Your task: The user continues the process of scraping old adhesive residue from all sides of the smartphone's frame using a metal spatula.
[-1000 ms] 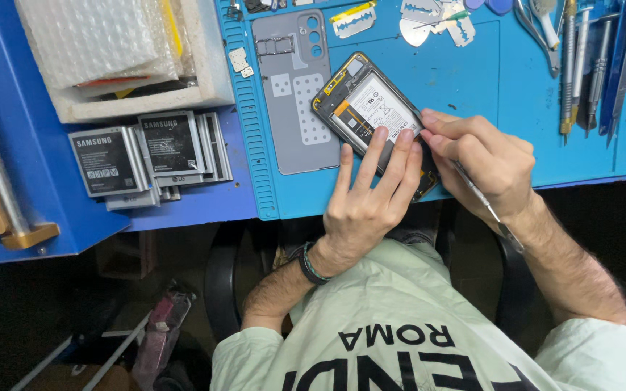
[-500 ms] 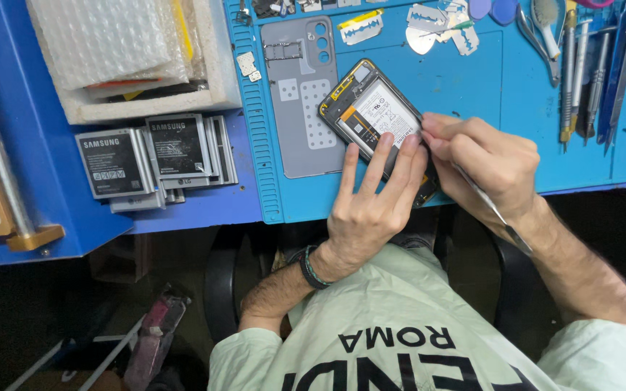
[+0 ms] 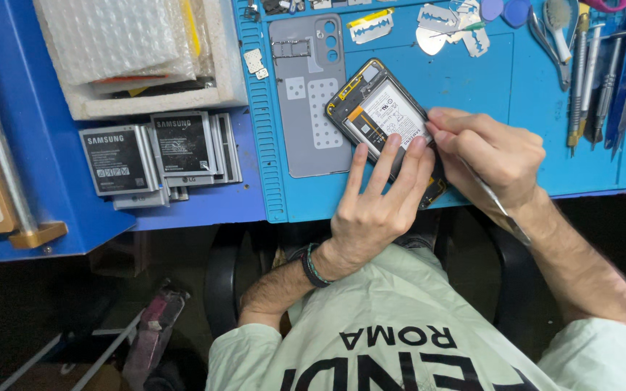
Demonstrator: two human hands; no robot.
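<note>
An opened phone [image 3: 378, 108] lies tilted on the blue work mat [image 3: 472, 80], its white battery showing. My left hand [image 3: 378, 210] rests on the phone's near end, fingers spread flat over it and pressing it down. My right hand [image 3: 498, 156] grips a thin metal tool [image 3: 498, 210] like a pen, its tip at the phone's right edge beside the battery; the tip itself is hidden by my fingers. The phone's grey back cover [image 3: 309, 94] lies inner side up just left of the phone.
Several spare batteries [image 3: 157, 148] are stacked on the blue bench at left, below a foam box [image 3: 139, 58] of bubble wrap. Tweezers and other tools [image 3: 603, 72] line the mat's right side. Razor blades and picks [image 3: 443, 22] lie at the top.
The hands and phone hold nearly the same pose; the view has shifted slightly.
</note>
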